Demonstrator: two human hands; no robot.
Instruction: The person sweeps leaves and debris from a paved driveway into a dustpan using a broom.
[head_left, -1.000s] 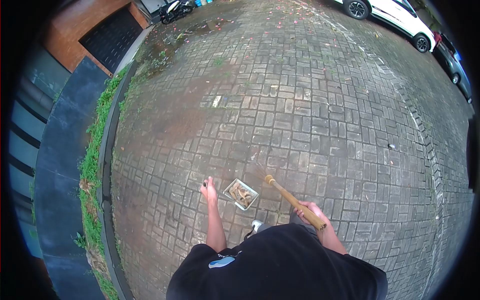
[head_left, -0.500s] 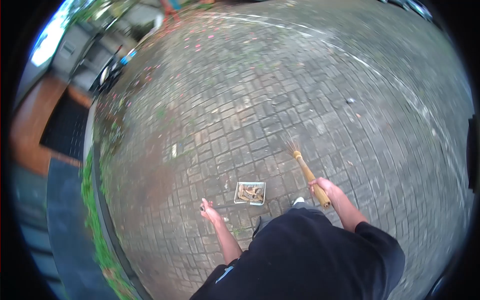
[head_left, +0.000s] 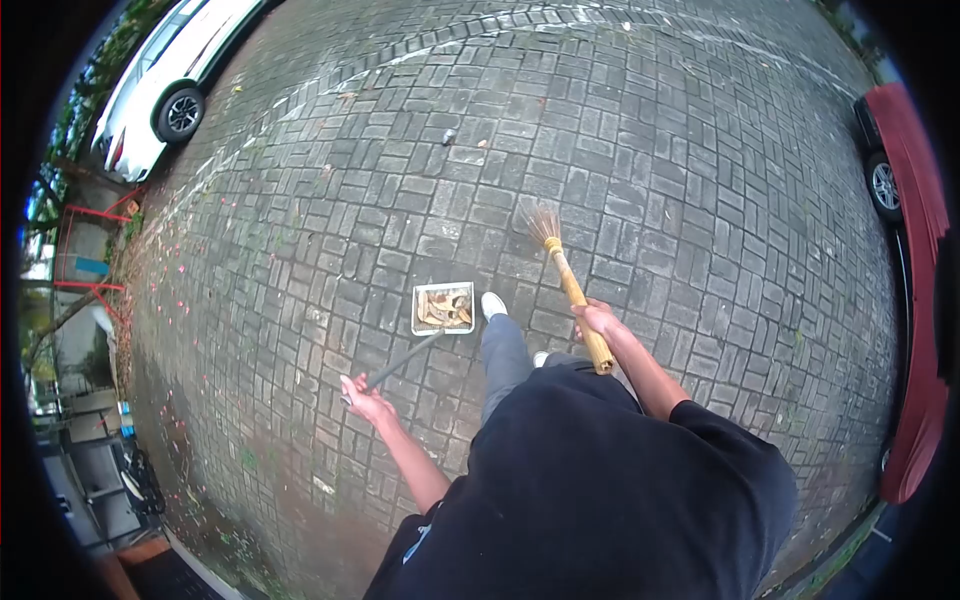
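Grey brick paving (head_left: 680,260) spreads beneath everything, with a white car (head_left: 150,110) at the upper left and a vehicle under a red cover (head_left: 912,300) at the right. Black cloth makes up the person's shirt (head_left: 600,480). The right hand (head_left: 598,322) is clamped round the handle of a broom (head_left: 572,285), its bristles angled forward, well apart from the dustpan (head_left: 472,305). That pan lies on the bricks beside a shoe (head_left: 491,304); the left hand (head_left: 366,400) is closed round its long handle. Brown leaves (head_left: 440,305) are already inside it, while a small object (head_left: 449,136) and scattered petals (head_left: 181,268) lie outside. No writing is legible, including the shirt's pale blue mark (head_left: 415,543).
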